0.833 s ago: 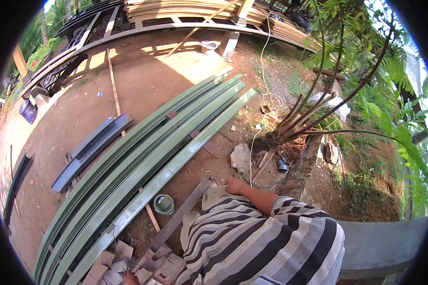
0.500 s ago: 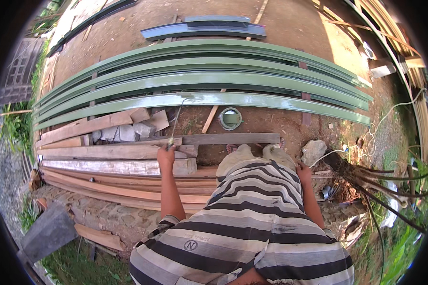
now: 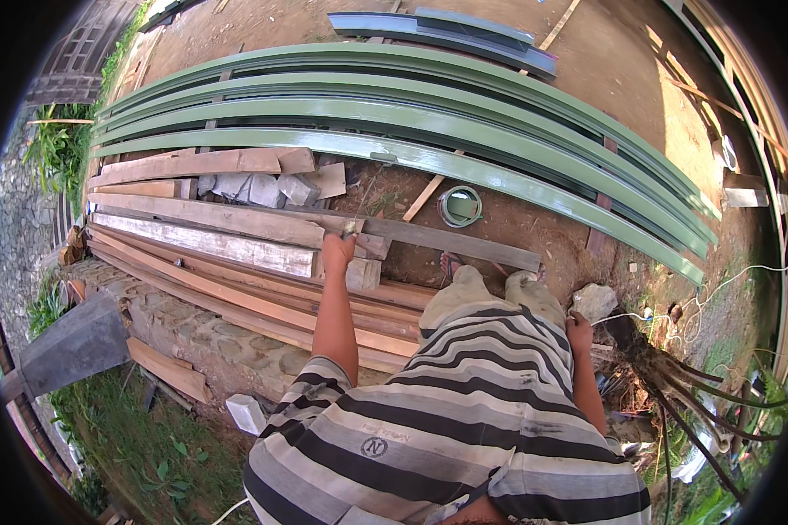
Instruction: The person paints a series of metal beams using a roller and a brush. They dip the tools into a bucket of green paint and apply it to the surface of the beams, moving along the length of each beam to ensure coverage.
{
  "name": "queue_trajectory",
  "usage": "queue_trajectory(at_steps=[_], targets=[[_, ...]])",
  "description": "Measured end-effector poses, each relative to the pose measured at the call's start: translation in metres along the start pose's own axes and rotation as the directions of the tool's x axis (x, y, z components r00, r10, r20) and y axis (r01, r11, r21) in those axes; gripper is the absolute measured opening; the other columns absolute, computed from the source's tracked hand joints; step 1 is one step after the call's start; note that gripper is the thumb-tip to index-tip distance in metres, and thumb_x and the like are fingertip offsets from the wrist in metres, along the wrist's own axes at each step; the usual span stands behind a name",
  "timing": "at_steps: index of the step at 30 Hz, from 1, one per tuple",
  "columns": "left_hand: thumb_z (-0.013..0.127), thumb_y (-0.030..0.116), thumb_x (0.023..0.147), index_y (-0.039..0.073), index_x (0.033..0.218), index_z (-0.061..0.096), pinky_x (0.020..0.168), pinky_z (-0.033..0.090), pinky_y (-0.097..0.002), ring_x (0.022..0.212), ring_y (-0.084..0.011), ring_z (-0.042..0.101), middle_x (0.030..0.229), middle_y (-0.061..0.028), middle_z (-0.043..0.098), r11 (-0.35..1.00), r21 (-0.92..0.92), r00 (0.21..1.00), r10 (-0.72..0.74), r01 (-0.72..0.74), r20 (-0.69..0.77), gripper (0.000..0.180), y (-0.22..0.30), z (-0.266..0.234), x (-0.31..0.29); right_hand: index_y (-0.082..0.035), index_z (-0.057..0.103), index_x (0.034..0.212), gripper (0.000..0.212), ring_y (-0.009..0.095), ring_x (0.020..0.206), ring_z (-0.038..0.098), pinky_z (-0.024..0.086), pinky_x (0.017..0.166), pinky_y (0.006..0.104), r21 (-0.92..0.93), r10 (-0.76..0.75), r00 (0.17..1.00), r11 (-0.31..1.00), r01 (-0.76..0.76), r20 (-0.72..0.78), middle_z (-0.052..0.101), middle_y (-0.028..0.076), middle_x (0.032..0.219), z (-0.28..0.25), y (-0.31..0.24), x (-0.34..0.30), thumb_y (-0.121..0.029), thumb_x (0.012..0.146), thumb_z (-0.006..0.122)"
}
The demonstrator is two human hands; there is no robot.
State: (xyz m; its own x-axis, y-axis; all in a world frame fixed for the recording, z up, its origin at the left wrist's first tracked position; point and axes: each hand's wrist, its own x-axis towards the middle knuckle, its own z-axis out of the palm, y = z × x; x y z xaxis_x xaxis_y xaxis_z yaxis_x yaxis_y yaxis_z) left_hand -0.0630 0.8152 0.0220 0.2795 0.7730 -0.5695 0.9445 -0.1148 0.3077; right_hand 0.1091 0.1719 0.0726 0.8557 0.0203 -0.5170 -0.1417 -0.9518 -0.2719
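Observation:
My left hand is closed round the handle of a paint roller, over the ends of the stacked timber. Its thin rod reaches away from me, and the small head rests on the nearest green metal beam, which looks glossy. Several more green beams lie parallel behind it. A round paint container with green paint inside stands on the dirt, between that beam and my feet. Beside my knee, my right hand is curled shut; whatever may be in it is hidden.
Wooden planks are stacked at my left, with grey blocks among them. A rock and dark bent rods lie at my right, near a pale cable. Blue-grey metal profiles lie beyond the beams.
The whole view has turned, so the beams now slope down to the right. My left hand still grips the paint roller, its head still on the nearest beam. My right hand stays beside my knee.

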Motion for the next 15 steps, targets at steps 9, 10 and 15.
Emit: queue_trajectory(at_steps=[9,10,15], targets=[[0.072,0.033,0.079,0.002,0.103,0.072,0.068,0.051,-0.0414,0.072,-0.0318,0.067,0.079,-0.0186,0.068,0.978,0.168,0.99,0.132,-0.121,-0.054,0.04,0.045,-0.028,0.04,-0.009,0.068,0.117,0.037,0.04,0.093,0.066,0.051,0.085,0.0464,-0.063,-0.058,0.998,0.996,0.059,0.023,0.069,0.024,0.097,-0.005,-0.005,0.006,-0.025,0.084,0.059],[0.073,0.035,0.078,0.003,0.106,0.072,0.078,0.051,-0.0422,0.084,-0.0352,0.067,0.09,-0.0213,0.069,0.979,0.172,0.99,0.123,-0.11,-0.063,0.043,0.041,-0.034,0.032,-0.009,0.068,0.117,0.037,0.04,0.093,0.066,0.051,0.085,0.0464,-0.065,-0.063,0.998,0.996,0.064,0.026,0.069,0.024,0.097,-0.004,-0.005,0.005,-0.024,0.084,0.059],[0.074,0.038,0.076,0.003,0.112,0.07,0.087,0.052,-0.0433,0.101,-0.0386,0.066,0.102,-0.0256,0.069,0.995,0.097,0.999,0.001,-0.006,0.051,0.05,0.023,-0.049,0.026,-0.008,0.068,0.116,0.037,0.04,0.095,0.066,0.051,0.086,0.045,0.001,-0.046,0.999,0.999,0.046,0.001,0.069,0.025,0.1,0.001,0.0,0.0,-0.024,0.084,0.058]])
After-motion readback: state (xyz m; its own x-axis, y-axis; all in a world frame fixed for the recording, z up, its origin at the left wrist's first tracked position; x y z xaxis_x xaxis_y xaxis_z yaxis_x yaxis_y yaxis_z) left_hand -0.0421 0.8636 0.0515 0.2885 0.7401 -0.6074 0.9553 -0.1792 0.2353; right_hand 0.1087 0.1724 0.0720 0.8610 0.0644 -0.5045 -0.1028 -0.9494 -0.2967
